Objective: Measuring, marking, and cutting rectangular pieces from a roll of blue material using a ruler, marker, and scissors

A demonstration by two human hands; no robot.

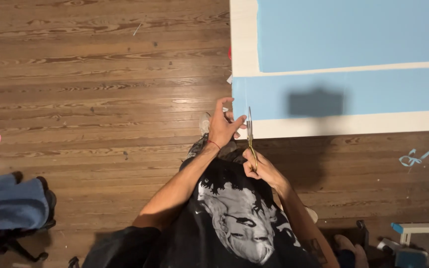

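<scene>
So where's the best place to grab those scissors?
By the handle loops at the near end. The scissors point away from the person, blades toward the white-edged blue sheet, handles toward the body. The right hand already grips the handles from below, nearest the person. The left hand sits beside the blades at the sheet's edge. Come from the handle side, never the blade tips.

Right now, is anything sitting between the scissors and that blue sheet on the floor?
Nothing visible. The scissors, held in the right hand, already meet the near edge of the blue sheet, and the left hand rests beside the blades at that edge, not across them.
</scene>
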